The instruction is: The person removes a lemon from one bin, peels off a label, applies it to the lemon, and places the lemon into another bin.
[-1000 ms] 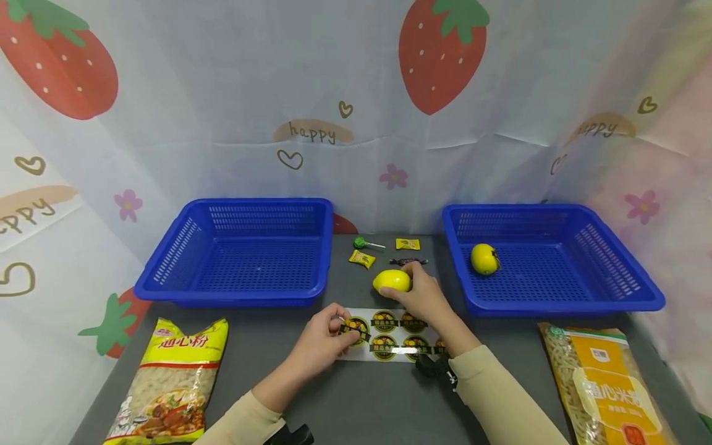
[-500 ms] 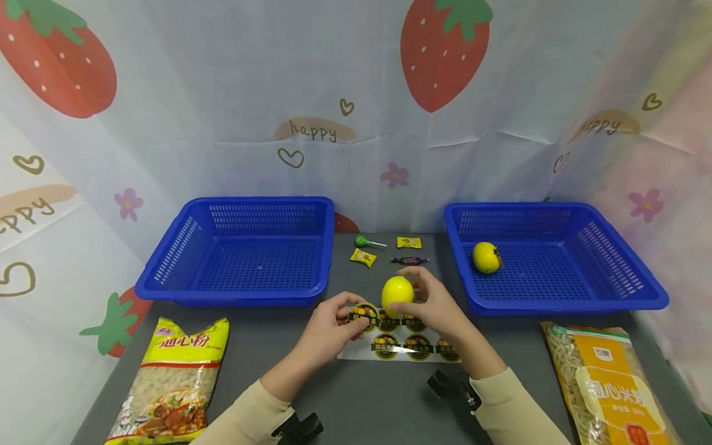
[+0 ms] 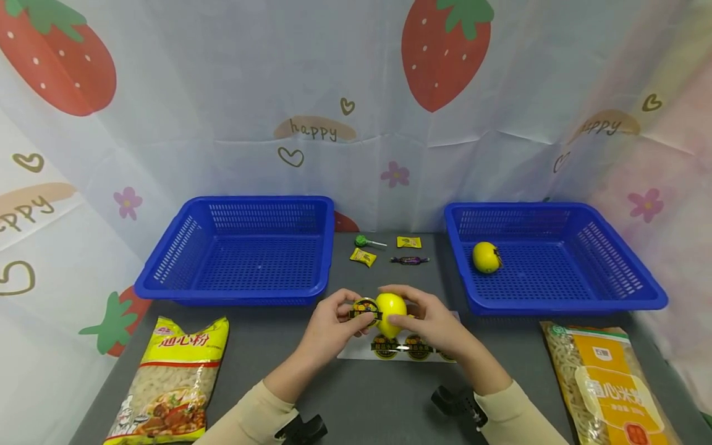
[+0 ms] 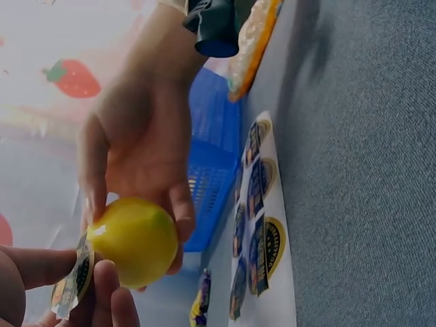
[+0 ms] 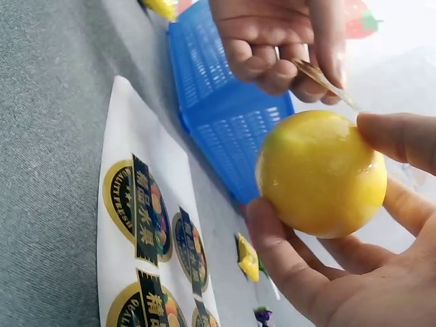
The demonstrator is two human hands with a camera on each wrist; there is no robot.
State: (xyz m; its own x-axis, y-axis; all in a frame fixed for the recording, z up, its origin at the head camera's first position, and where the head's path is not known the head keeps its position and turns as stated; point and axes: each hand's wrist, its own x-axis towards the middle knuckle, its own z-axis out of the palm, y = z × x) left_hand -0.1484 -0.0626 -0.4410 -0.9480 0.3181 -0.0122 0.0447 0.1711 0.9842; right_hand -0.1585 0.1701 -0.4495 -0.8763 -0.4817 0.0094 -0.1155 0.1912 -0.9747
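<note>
A round black-and-gold sticker point(image 3: 365, 313) is pinched between thumb and fingers of my left hand point(image 3: 328, 324). Beside it my right hand point(image 3: 436, 321) grips a yellow lemon point(image 3: 391, 314), raised above the table with its long axis toward me. Sticker and lemon are side by side, very close; the left wrist view shows the sticker's edge point(image 4: 80, 272) near the fruit, but whether they touch I cannot tell. Under both hands lies the white sticker sheet point(image 3: 356, 351), its upper part partly hidden. Printed labels point(image 5: 139, 211) show on it in the right wrist view.
Blue baskets stand left point(image 3: 233, 293) and right point(image 3: 567, 304); a yellow fruit point(image 3: 486, 258) sits in the right one. Behind the hands lie a green lollipop point(image 3: 361, 241) and wrapped candies point(image 3: 409, 261). Pasta bags flank the front, left point(image 3: 172, 377) and right point(image 3: 609, 383).
My right hand has lifted the lemon off the table, turned it, and brought it toward me, next to the sticker. My left hand has moved slightly right and up with the sticker.
</note>
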